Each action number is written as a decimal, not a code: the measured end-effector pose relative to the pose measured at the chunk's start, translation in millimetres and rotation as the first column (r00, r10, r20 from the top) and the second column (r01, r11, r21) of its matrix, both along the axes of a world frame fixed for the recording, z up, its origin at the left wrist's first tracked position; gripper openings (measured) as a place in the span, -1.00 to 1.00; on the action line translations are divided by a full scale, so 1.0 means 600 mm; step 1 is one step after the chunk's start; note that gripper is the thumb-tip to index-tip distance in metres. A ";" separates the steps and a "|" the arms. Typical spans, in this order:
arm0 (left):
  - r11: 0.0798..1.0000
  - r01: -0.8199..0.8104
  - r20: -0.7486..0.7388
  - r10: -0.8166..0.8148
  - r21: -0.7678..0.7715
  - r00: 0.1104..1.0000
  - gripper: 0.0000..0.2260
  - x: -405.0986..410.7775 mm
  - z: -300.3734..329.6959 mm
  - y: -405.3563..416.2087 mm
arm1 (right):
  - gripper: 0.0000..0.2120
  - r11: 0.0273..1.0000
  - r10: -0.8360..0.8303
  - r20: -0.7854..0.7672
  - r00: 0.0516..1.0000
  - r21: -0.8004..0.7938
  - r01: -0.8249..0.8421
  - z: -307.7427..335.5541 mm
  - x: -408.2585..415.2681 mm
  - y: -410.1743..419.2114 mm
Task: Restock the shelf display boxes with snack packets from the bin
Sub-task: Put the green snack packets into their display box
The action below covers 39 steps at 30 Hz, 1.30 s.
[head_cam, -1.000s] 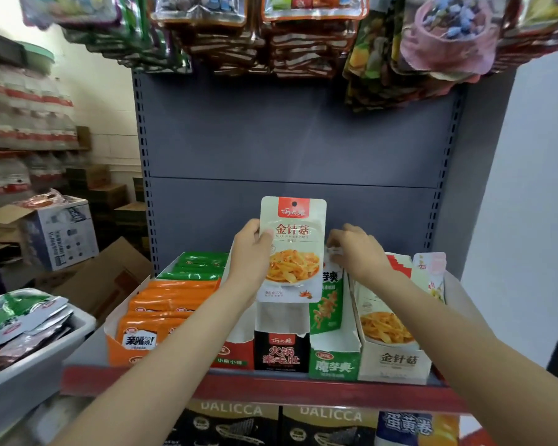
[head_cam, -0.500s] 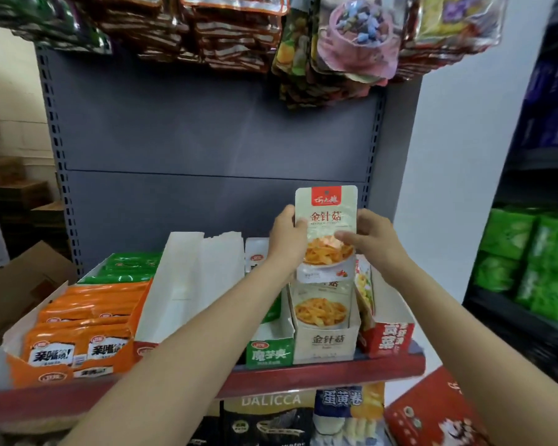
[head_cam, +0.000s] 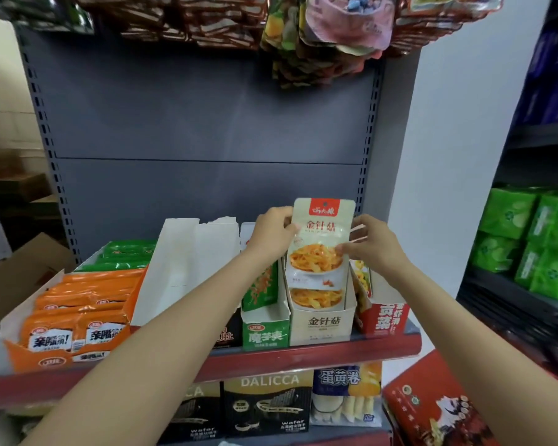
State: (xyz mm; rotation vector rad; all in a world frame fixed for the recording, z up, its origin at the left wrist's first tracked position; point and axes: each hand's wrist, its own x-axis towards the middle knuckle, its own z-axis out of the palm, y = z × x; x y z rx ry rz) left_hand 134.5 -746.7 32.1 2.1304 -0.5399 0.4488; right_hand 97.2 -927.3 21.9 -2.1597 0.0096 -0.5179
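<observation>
A cream snack packet [head_cam: 321, 239] with a red label and a picture of orange mushroom strips stands upright over the cream display box [head_cam: 322, 323] on the shelf. My left hand [head_cam: 273, 231] grips its left edge. My right hand [head_cam: 372, 244] pinches its right edge. The packet's lower end is down inside the box, in front of another packet of the same kind. The bin is out of view.
Beside the cream box stand a green display box [head_cam: 264, 329] and a red one [head_cam: 384, 317]. An orange box of packets [head_cam: 71, 320] and a tall white box [head_cam: 187, 268] fill the left. The red shelf edge [head_cam: 303, 355] runs below. Bagged snacks hang overhead.
Both hands carried the packet right from the middle of the shelf to the cream box and lowered it in. My view turned right, so the bin dropped out.
</observation>
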 end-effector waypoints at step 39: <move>0.772 -0.612 0.285 0.556 0.170 0.780 -0.92 -0.180 -0.068 0.449 | -0.81 0.844 0.515 0.233 0.825 -0.308 -0.440 -0.035 -0.032 0.492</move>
